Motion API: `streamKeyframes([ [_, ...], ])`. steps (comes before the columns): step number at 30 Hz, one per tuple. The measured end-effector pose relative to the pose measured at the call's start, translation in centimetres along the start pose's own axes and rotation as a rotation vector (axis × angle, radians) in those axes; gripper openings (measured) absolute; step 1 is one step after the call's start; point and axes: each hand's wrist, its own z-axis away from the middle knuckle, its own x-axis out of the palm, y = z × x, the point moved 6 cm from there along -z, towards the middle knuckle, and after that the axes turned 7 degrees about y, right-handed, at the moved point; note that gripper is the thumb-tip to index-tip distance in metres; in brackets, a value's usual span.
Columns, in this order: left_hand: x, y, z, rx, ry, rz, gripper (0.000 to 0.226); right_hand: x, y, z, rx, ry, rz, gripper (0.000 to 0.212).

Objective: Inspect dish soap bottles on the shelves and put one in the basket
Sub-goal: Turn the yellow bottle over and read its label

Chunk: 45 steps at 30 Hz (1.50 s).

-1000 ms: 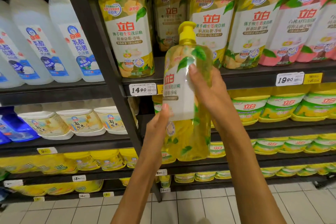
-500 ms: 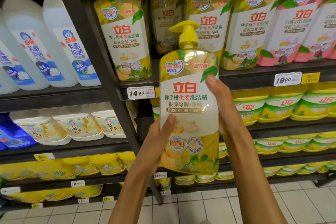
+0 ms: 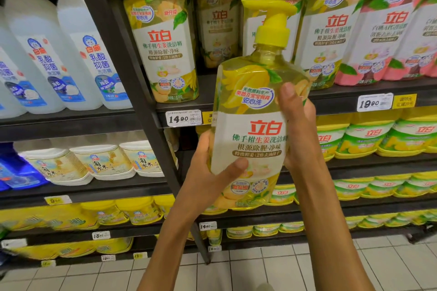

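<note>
At twelve o'clock we've got the bottle (image 3: 250, 130), full and heavy-looking, slick plastic, left hand (image 3: 208, 172) and right hand (image 3: 299, 125) wrapped round its sides.

1. The held soap bottle (image 3: 250, 111) covers the middle of the shelf (image 3: 331, 97) behind it, and one shelved bottle (image 3: 264, 19) shows only in slivers.
2. The left hand's (image 3: 210, 172) fingers wrap behind the bottle, out of sight.
3. The pink bottles (image 3: 387, 38) run off the right edge.
4. The price tags (image 3: 101, 235) lower down are too blurred to read.
5. The top edge crops the shelved pumps.
</note>
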Motion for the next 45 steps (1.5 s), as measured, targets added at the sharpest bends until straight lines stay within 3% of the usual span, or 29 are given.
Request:
streamKeyframes([
  [5,-0.1,-0.6,-0.8,-0.040,-0.119,-0.055,0.081,0.2,-0.6,0.3,-0.088,-0.101,0.071,0.083],
  [12,-1.2,-1.2,-1.4,0.027,-0.144,-0.204,0.095,0.7,-1.3,0.6,-0.119,-0.450,0.162,0.073],
  [15,-1.6,-1.5,-1.5,0.034,-0.110,-0.213,0.097,0.8,-1.2,0.6,-0.120,-0.473,0.169,0.076],
  [19,-1.7,-1.4,-1.2,0.046,-0.056,-0.156,0.092,0.9,-1.0,0.1,-0.100,-0.423,0.188,0.079],
  [22,-1.9,-0.5,-0.4,0.084,0.034,-0.092,0.073,0.9,-1.3,-0.3,-0.111,-0.312,0.208,0.079],
  [28,-1.1,0.3,-0.2,0.064,0.182,0.063,0.050,1.3,-1.6,-0.8,-0.093,-0.112,0.151,0.104],
  [29,-1.0,0.2,-0.2,0.031,0.203,0.098,0.041,1.5,-1.3,-0.9,-0.070,-0.097,0.147,0.102],
  [31,-0.5,-0.3,-0.2,-0.052,0.209,0.172,0.033,1.6,-0.8,-1.2,-0.030,-0.047,0.128,0.079],
  [33,0.0,-0.7,-0.1,-0.118,0.202,0.207,0.041,1.4,-0.2,-1.6,0.019,0.002,0.086,0.060],
  [36,0.3,-1.0,0.3,-0.175,0.121,0.241,0.059,0.9,0.5,-2.1,0.089,0.049,0.045,0.053],
  [41,-0.8,-0.4,0.6,-0.152,0.020,0.236,0.056,0.4,1.3,-2.6,0.247,0.116,-0.114,0.082],
  [45,-0.7,0.4,0.1,-0.145,-0.001,0.203,0.062,0.5,1.9,-2.7,0.334,0.109,-0.158,0.073],
])
